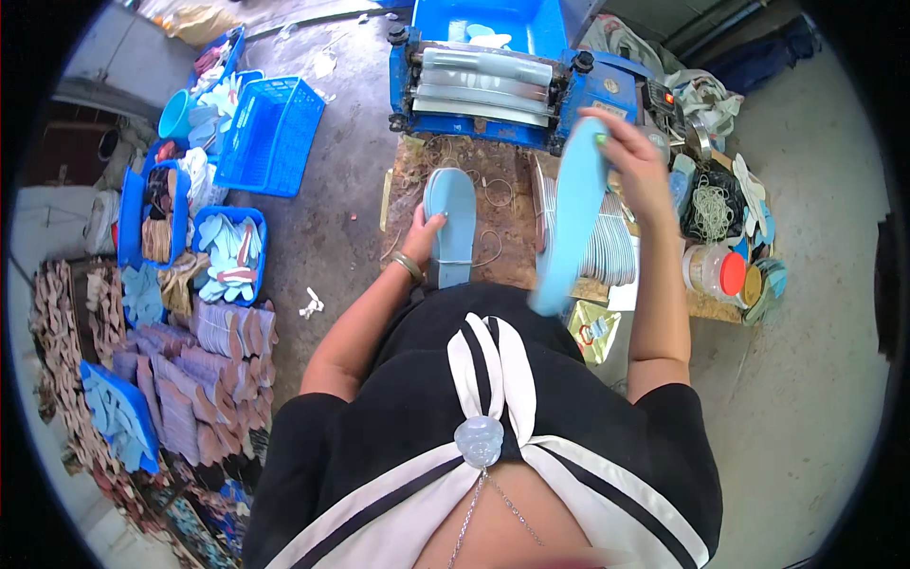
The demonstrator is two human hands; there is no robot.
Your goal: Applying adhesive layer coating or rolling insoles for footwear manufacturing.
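My left hand is closed around the left side of a stack of light-blue insoles, with the thumb on top. A thin band crosses the stack near its lower end. Up on the right, my right hand pinches a light-blue insole near its upper end, fingers behind and thumb in front. This insole hangs tilted above the bench, its lower end blurred. Partly behind it, a row of insoles standing on edge sits on the wooden bench.
Beyond the bench stands a blue roller machine, with a blue bin behind. Loose rubber bands and a red-lidded jar lie at the right. Blue baskets and piled insole bundles cover the left floor.
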